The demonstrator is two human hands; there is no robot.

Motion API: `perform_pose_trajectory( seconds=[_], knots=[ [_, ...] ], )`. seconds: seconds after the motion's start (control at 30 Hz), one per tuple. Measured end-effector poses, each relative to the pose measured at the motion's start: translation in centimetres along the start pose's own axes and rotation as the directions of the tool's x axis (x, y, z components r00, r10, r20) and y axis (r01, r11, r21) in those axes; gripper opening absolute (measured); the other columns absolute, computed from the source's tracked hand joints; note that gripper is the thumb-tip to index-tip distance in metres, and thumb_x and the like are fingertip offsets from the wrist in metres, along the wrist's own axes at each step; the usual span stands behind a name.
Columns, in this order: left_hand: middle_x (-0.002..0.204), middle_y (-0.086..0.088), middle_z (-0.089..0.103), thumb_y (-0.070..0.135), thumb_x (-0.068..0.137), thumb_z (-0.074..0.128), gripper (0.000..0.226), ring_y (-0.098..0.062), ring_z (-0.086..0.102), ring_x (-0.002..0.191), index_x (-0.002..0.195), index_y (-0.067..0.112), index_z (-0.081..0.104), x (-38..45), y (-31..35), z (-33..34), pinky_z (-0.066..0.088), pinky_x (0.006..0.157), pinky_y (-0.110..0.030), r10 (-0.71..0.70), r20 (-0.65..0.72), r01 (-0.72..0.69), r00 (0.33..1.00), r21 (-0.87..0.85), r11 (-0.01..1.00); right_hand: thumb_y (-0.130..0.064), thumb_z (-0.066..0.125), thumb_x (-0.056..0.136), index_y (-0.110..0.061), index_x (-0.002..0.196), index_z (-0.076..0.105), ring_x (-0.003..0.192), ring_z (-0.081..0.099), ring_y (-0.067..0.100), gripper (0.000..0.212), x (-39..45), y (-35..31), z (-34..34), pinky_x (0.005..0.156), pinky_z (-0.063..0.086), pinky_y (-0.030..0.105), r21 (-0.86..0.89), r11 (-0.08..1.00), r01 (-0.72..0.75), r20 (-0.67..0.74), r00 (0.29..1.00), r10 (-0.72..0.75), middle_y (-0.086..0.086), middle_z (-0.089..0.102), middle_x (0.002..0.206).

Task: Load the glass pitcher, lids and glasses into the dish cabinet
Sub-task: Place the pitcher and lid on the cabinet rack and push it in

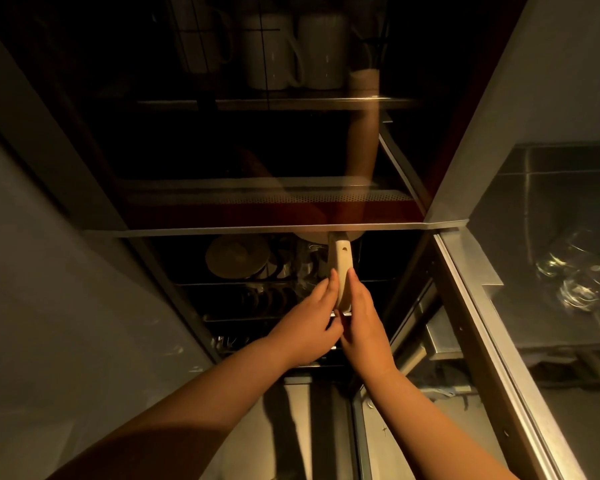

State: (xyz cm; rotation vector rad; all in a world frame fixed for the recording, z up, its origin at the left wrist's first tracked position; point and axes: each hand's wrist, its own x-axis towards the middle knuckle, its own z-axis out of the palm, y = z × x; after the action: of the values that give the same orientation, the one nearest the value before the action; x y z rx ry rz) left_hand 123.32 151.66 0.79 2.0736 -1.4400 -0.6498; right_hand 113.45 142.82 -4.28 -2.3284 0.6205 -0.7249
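Both my hands reach into the lower compartment of the dark dish cabinet (274, 230). My left hand (309, 320) and my right hand (361, 320) press on either side of a pale cream lid (343, 271) held on edge above the wire rack (257, 318). A round lid (236, 256) stands in the rack to the left, with more lids or rings behind it. Glasses (575, 275) show through the open right door. White pitchers (291, 53) stand on the upper shelf behind dark glass.
The cabinet's right door (499, 306) stands open, its metal frame running down to the right. A grey panel (66, 271) bounds the left side. A metal counter edge (298, 410) lies below my forearms. The upper glass reflects my arm.
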Motion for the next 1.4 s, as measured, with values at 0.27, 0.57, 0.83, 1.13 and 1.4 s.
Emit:
perform_pose_trajectory(
  seconds=[0.27,0.57,0.83,1.13,1.4],
  knots=[
    [0.158,-0.007,-0.013,0.032,0.1,0.035,0.076,-0.02,0.027,0.139,0.144,0.015,-0.024,-0.2,-0.2,1.4,0.026,0.11,-0.029,0.083,-0.053,-0.062,0.995,0.307,0.95,-0.02,0.065,0.085,-0.048,0.144,-0.002,0.122,0.046,0.005,0.093,-0.3,0.1,0.5,0.098,0.04,0.023,0.017,0.997,-0.071,-0.022,0.997,0.071,-0.01,0.026,0.149],
    [0.154,-0.021,-0.02,0.019,0.094,0.05,0.081,-0.027,0.016,0.144,0.149,0.015,-0.01,1.0,-0.9,1.6,0.011,0.115,-0.029,0.103,-0.048,-0.064,0.993,0.511,0.857,-0.02,0.066,0.085,-0.045,0.145,-0.002,0.111,0.037,-0.004,0.094,1.7,0.0,0.9,0.089,0.035,0.014,0.02,0.999,-0.032,-0.045,0.998,0.033,0.0,0.037,0.141],
    [0.155,-0.014,-0.019,0.017,0.092,0.051,0.086,-0.027,0.027,0.139,0.149,0.023,-0.014,1.2,-1.6,1.4,0.031,0.109,-0.033,0.123,-0.039,-0.096,0.992,0.415,0.905,-0.016,0.062,0.087,-0.039,0.147,-0.002,0.128,0.026,-0.006,0.09,1.0,1.2,1.2,0.101,0.028,0.01,-0.04,0.999,0.035,-0.022,0.999,-0.036,-0.004,0.025,0.151],
    [0.15,-0.002,-0.033,0.018,0.093,0.046,0.088,-0.021,0.011,0.145,0.141,0.021,-0.028,1.0,-2.5,1.8,0.012,0.11,-0.024,0.139,0.016,-0.136,0.99,0.348,0.928,0.005,0.067,0.072,-0.029,0.146,-0.018,0.118,0.051,0.017,0.119,0.1,2.9,1.2,0.058,0.034,0.004,-0.146,0.989,0.035,0.163,0.987,-0.011,-0.011,-0.018,0.156],
    [0.15,-0.009,-0.032,0.016,0.093,0.049,0.089,-0.018,-0.003,0.145,0.143,0.013,-0.025,1.4,-2.7,1.9,-0.003,0.112,-0.024,0.115,0.009,-0.107,0.993,0.446,0.888,0.004,0.069,0.071,-0.018,0.148,-0.016,0.104,0.059,0.021,0.117,0.2,2.3,1.6,0.059,0.036,0.01,-0.228,0.971,0.066,0.18,0.983,-0.025,0.002,-0.022,0.155]
  ],
)
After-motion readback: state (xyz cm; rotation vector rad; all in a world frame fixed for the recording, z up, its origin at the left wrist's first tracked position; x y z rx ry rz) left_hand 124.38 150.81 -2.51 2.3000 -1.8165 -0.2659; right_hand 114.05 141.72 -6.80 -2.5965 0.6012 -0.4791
